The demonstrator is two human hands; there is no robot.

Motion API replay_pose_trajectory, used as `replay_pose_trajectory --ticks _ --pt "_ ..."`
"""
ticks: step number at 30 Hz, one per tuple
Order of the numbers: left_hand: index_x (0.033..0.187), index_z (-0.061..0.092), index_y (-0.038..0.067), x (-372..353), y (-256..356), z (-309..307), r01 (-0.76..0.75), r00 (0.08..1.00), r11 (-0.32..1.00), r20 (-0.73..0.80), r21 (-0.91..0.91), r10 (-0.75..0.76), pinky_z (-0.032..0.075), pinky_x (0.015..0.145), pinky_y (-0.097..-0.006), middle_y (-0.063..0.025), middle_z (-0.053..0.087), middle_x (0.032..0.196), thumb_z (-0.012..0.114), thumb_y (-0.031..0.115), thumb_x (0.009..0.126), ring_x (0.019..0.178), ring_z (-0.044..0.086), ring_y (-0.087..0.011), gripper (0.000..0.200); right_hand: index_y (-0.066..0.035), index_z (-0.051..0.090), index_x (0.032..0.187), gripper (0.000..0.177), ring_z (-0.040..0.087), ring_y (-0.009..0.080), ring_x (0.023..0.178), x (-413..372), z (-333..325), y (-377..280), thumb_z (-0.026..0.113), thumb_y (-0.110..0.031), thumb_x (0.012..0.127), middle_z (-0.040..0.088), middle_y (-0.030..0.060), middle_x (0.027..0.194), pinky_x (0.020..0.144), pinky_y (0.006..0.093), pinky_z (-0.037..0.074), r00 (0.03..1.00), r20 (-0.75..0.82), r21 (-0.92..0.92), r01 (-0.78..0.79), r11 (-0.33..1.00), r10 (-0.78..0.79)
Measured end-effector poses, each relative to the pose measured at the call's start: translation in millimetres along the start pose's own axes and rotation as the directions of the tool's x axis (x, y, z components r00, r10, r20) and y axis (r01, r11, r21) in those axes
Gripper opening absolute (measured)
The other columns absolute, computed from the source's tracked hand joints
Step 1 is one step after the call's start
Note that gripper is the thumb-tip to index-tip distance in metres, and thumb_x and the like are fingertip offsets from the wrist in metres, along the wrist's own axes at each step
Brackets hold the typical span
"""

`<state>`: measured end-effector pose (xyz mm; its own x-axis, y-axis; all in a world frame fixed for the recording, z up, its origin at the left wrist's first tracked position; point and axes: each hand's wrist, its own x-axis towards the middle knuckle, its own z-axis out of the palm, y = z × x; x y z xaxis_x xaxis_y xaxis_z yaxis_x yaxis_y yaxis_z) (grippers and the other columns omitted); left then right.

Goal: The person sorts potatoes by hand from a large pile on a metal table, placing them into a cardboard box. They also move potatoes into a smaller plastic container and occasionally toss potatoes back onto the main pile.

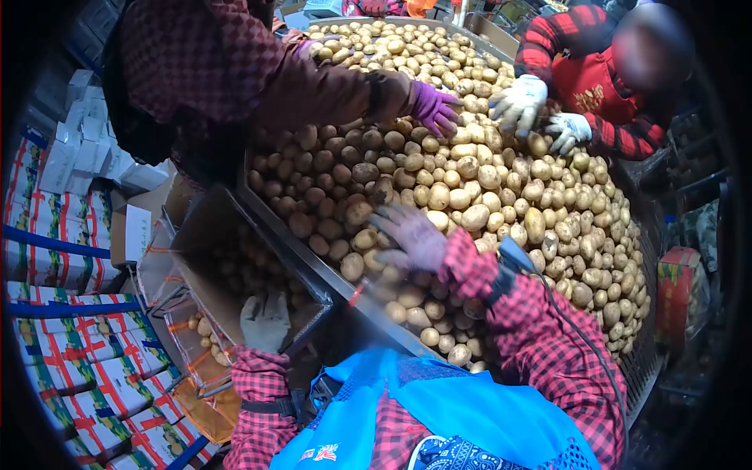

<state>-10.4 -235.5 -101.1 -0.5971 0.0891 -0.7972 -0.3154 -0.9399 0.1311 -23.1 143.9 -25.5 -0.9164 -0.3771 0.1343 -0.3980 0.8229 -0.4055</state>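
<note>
Potatoes (470,215) lie heaped across a large metal-edged sorting table. My right hand (413,239), in a pale glove with grey-blue fingertips, reaches over the near part of the heap. Its fingers are spread on or just above the potatoes, slightly blurred. My left hand (265,321), in a whitish glove, is at the near edge of an open cardboard box (207,235). Its fingers are stretched out toward the inside, where more potatoes (254,266) lie in shadow. The box stands against the table's metal rim (321,274).
At the upper left a person's purple glove (436,108) touches the heap. Across the table another person's white gloves (519,102) rest on potatoes. Printed cartons (94,345) are stacked at left, beside white boxes (70,157). A wire-framed bag (207,337) holds potatoes near the box.
</note>
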Motion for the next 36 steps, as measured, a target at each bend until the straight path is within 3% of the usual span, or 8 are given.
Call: replay_pose_trajectory --ticks 5,8,11,15,19,27,33,36 --pt "0.114 0.061 0.004 -12.0 -49.7 24.8 0.154 0.971 0.987 0.177 0.052 -0.161 0.043 0.102 -0.0466 -0.0148 0.062 0.121 0.053 0.017 0.09 0.119 0.054 -0.0305 0.028 -0.009 0.038 0.141 0.07 0.031 0.0373 0.135 64.3 -6.3 48.7 0.063 -0.034 0.08 0.038 0.0199 0.143 0.114 0.0475 0.022 0.919 0.306 -0.281 -0.165 0.946 0.251" --pt "0.118 0.059 0.002 -29.1 -76.6 44.7 0.311 0.93 0.946 0.176 0.091 -0.322 0.045 0.1 -0.0481 -0.0174 0.061 0.12 0.055 0.018 0.09 0.115 0.055 -0.0336 0.033 -0.011 0.048 0.133 0.061 0.037 0.0362 0.131 82.0 19.1 98.8 0.063 -0.03 0.078 0.043 0.0199 0.138 0.11 0.0479 0.027 0.972 -0.002 -0.609 -0.188 0.771 0.235" --pt "0.117 0.059 0.001 -32.0 -89.2 40.5 0.33 0.902 0.923 0.221 0.198 -0.37 0.046 0.099 -0.0471 -0.0183 0.06 0.119 0.056 0.018 0.09 0.113 0.056 -0.035 0.033 -0.009 0.056 0.121 0.05 0.046 0.0357 0.121 85.3 -1.6 93.1 0.064 -0.028 0.075 0.051 0.0197 0.128 0.102 0.049 0.036 0.89 -0.107 -0.348 -0.451 0.822 0.443" --pt "0.12 0.057 0.0 -22.0 -102.9 35.1 0.374 0.919 0.917 0.081 0.136 -0.387 0.047 0.097 -0.0458 -0.0188 0.059 0.118 0.057 0.018 0.09 0.113 0.055 -0.0364 0.035 -0.006 0.058 0.114 0.047 0.053 0.0361 0.109 33.6 -10.7 18.0 0.064 -0.028 0.073 0.056 0.022 0.116 0.091 0.0478 0.044 0.992 0.079 0.094 -0.106 0.99 0.098" --pt "0.123 0.055 -0.001 -22.3 -113.4 44.7 0.415 0.877 0.887 0.173 0.2 -0.449 0.047 0.097 -0.0462 -0.0198 0.058 0.118 0.056 0.018 0.091 0.114 0.054 -0.0383 0.037 -0.019 0.058 0.123 0.058 0.047 0.0351 0.117 5.9 58.1 -30.1 0.068 -0.036 0.069 0.045 0.0168 0.13 0.09 0.053 0.041 0.977 0.147 -0.209 -0.125 0.97 0.158" --pt "0.129 0.046 0.0 -2.4 -132.5 68.3 -0.294 0.844 0.554 0.484 0.779 -0.233 0.046 0.09 -0.0299 -0.0086 0.057 0.114 0.053 0.02 0.096 0.098 0.057 -0.0185 0.039 -0.007 0.055 0.122 0.061 0.056 0.033 0.103 2.1 -15.7 -11.4 0.066 -0.042 0.073 0.056 0.017 0.111 0.086 0.0457 0.044 0.947 0.265 -0.128 -0.154 0.98 0.184" --pt "0.134 0.043 0.001 18.0 -127.3 83.1 -0.244 0.86 0.559 0.443 0.792 -0.252 0.05 0.072 -0.0248 -0.01 0.057 0.105 0.053 0.03 0.097 0.087 0.057 -0.0141 0.048 -0.006 0.048 0.127 0.048 0.051 0.0349 0.112 14.5 1.1 109.4 0.06 -0.023 0.083 0.049 0.0203 0.122 0.094 0.0455 0.041 0.906 -0.21 -0.376 -0.422 0.825 0.367" --pt "0.134 0.042 0.002 18.2 -121.1 99.9 -0.106 0.934 0.476 0.251 0.873 -0.253 0.048 0.06 -0.0214 -0.0106 0.057 0.102 0.055 0.041 0.095 0.076 0.057 -0.0138 0.057 -0.01 0.052 0.123 0.044 0.057 0.0308 0.11 55.4 -25.5 138.5 0.055 -0.037 0.088 0.056 0.0172 0.119 0.09 0.0442 0.046 0.726 0.064 -0.323 -0.634 0.703 0.684"
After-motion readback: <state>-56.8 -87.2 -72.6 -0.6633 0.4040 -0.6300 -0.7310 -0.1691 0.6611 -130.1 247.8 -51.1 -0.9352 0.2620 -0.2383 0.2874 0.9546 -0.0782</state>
